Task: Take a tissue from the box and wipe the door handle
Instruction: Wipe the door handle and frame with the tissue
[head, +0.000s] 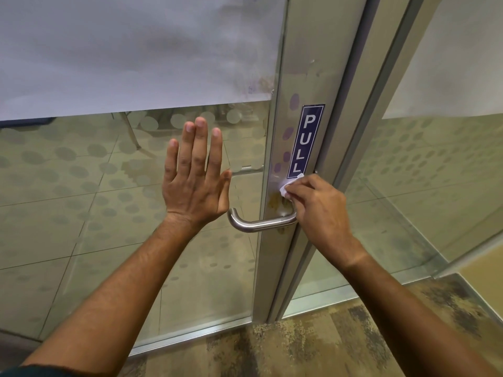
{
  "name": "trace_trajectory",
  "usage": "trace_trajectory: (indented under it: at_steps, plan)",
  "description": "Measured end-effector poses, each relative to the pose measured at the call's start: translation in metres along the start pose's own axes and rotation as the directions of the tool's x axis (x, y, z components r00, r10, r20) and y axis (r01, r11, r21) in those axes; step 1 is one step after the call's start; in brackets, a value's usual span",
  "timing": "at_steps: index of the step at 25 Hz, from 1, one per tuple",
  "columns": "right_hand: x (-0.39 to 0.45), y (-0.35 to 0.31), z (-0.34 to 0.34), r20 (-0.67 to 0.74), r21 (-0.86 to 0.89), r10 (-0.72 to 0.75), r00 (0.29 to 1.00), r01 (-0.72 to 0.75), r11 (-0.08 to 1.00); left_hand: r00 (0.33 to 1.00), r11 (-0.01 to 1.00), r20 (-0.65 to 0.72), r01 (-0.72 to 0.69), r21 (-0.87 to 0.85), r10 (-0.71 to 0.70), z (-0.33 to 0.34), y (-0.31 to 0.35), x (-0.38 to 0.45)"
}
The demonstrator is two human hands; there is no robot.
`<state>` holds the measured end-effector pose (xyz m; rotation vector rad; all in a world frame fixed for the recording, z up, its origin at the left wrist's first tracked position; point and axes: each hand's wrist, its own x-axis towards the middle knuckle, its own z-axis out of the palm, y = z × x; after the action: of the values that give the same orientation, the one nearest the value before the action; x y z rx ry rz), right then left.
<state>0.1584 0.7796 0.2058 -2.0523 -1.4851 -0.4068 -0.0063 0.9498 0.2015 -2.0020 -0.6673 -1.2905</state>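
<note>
While the left hand (194, 183) lies flat against the clear glass door panel (81, 213), fingers straight, close together and pointing up, its wrist sits just left of the curved brushed-steel lever door handle (258, 223). That arm reaches in from the lower left, forearm bare. To the handle's right, the right hand (319, 210) comes in from the lower right with its knuckles bent and its fingertips pinching a small crumpled white tissue (290, 185). This wad presses on the pale metal door frame (304, 77) just above the handle's base, touching the lower edge of the dark blue vertical "PULL" sticker (306, 141). Yellowish smudges mark the frame between the tissue and the handle. Below the handle, mottled brown carpet (313, 346) meets the door's bottom rail.
</note>
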Motion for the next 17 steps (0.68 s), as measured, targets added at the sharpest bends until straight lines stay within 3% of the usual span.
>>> trace_trajectory:
  at_steps: [3,6,12,14,17]
  plan:
    - [-0.005,0.004,0.006,-0.185,0.199,0.144,0.972,-0.107,0.974,1.000,1.000,0.007,0.004,0.003,-0.004,0.000,0.001,0.000]
    - [-0.007,0.005,0.014,-0.193,0.290,0.290,0.937,-0.227,0.929,1.000,1.000,0.021,0.013,0.014,-0.013,-0.001,0.003,0.001]
    - [-0.006,0.003,0.011,-0.144,0.107,0.037,0.989,-0.021,0.994,1.000,1.000,0.018,0.024,0.008,-0.024,-0.001,0.004,0.001]
    - [-0.007,0.005,0.012,-0.149,0.130,0.075,0.986,-0.056,0.990,0.999,0.999,0.026,0.032,0.001,-0.032,-0.001,0.003,0.002]
    - [-0.005,0.010,0.017,-0.195,0.375,0.295,0.935,-0.207,0.904,0.999,0.999,0.025,0.034,-0.001,-0.034,-0.001,0.003,0.002]
